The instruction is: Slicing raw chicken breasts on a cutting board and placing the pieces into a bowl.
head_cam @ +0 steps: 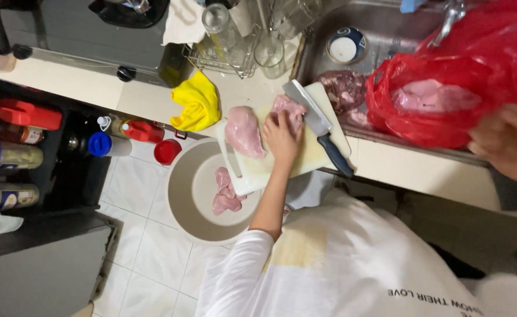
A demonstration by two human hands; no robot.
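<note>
Right now I see my left hand (280, 136) flat, fingers spread, pressing a slick pink meat piece (288, 108) on the white plastic cutting board (311, 155) at the desk edge. Another fillet (243, 132) lies beside it, long axis toward the sink. My right hand (508, 144), blurred, touches the crinkled red bag (440, 126); grip unclear.

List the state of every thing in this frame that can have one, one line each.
Left hand: open, pressed flat on raw meat on the white plastic cutting board.
Right hand: at the red plastic bag, grip unclear.
Red plastic bag: open, pale meat showing inside.
Steel cleaver with dark handle: lying flat on the board, not held.
Round beige basin: on the floor, holding pink meat pieces.
Yellow cloth: crumpled on the counter.
</note>
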